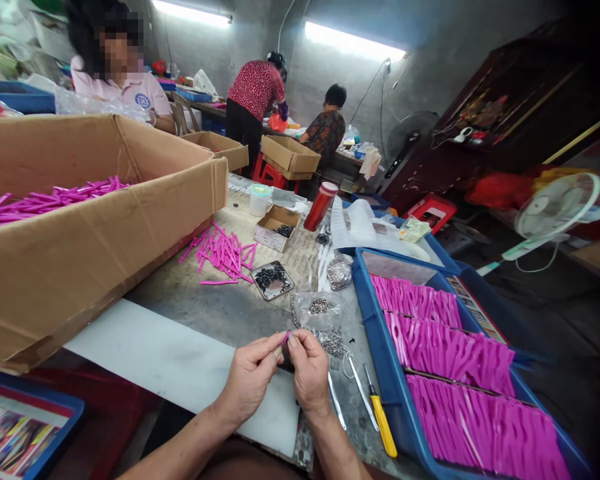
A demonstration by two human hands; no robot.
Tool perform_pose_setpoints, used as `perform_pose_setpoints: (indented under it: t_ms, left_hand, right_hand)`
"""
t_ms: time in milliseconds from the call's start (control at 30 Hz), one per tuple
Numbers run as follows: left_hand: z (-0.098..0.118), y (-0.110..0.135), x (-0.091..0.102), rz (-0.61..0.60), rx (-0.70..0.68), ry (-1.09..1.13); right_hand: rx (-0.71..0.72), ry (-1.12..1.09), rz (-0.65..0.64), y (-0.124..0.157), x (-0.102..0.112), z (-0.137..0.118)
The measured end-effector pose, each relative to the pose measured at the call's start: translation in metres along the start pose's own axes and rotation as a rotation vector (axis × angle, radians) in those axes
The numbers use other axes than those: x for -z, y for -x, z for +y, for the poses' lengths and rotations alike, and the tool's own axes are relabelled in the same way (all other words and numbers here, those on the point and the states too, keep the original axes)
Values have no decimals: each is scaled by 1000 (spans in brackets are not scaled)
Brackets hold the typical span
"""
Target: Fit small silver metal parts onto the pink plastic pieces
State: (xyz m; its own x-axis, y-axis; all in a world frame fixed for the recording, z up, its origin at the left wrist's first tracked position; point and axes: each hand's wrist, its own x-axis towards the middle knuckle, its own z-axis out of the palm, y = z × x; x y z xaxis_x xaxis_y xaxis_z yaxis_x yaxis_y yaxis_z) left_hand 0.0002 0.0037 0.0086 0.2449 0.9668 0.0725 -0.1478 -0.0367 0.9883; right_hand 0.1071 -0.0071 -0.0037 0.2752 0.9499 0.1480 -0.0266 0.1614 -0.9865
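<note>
Over the near edge of the table, my left hand (250,375) and my right hand (309,365) meet fingertip to fingertip. Pinched between them is a slim magenta plastic piece (287,337), mostly hidden by the fingers. Beyond my hands lies a loose pile of magenta plastic sticks (220,253). A small square tray (273,280) of dark little parts sits beside that pile. Close to my right hand are a clear bag of small metal parts (320,307) and a heap of shiny metal bits (332,343).
A large cardboard box (170,227) with magenta sticks stands left. On the right, a blue bin (375,320) holds rows of magenta pieces. A yellow-handled screwdriver (383,427), a red flask (321,207) and a small carton (270,239) are on the table. Several people work behind.
</note>
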Motion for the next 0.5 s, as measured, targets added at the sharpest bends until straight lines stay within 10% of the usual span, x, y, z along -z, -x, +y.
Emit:
perform_pose_setpoints:
  t_ms: [500]
  left_hand:
    - [0,0,-1,3,14,-9]
  right_hand:
    - [-2,-25,1,-1,-2,-3]
